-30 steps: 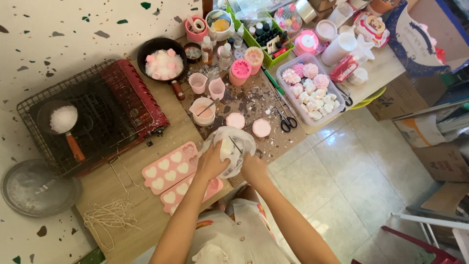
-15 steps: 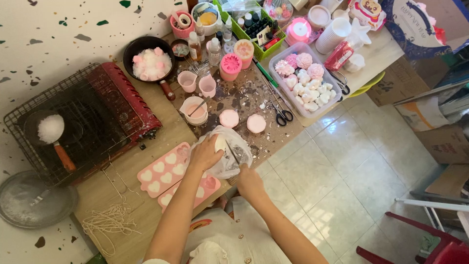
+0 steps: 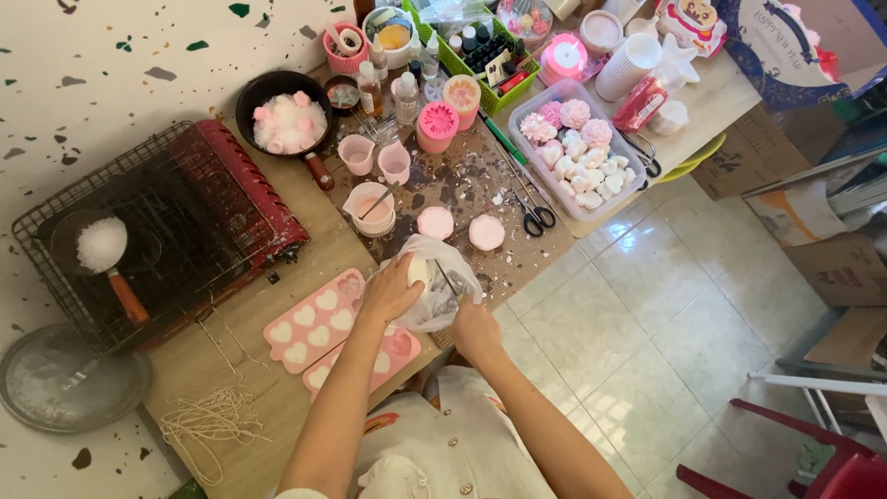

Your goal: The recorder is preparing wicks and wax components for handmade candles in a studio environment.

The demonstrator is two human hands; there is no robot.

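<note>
Your left hand [image 3: 390, 291] is cupping a pale lump of wax [image 3: 419, 273] inside a clear plastic bag [image 3: 442, 294], fingers wrapped over the top of it. Your right hand [image 3: 476, 330] is closing around the handle of a thin blade [image 3: 446, 279] that is slanting into the bag from the five o'clock side. You are, as I read it, scraping or chipping wax into the bag, with the work sitting at the near edge of the counter [image 3: 277, 411].

The next stroke calls for a steady left grip and a short, controlled push, because the blade is working just beside your left fingers.

At eight o'clock from the bag, two pink heart moulds [image 3: 319, 323] are lying side by side, the nearer one touching your left wrist. At twelve o'clock two round pink wax pieces [image 3: 435, 223] are sitting near the bag, with a small cup [image 3: 374, 209] beyond them at eleven o'clock. Scissors [image 3: 533, 216] are lying at two o'clock, near the counter's edge on that side.

The edge is running right under your right hand, so the bag is partly overhanging the tiled floor [image 3: 637, 351]. Open room is lying toward three o'clock over the floor; toward nine o'clock the moulds and a wire grill [image 3: 176, 222] are crowding you.
</note>
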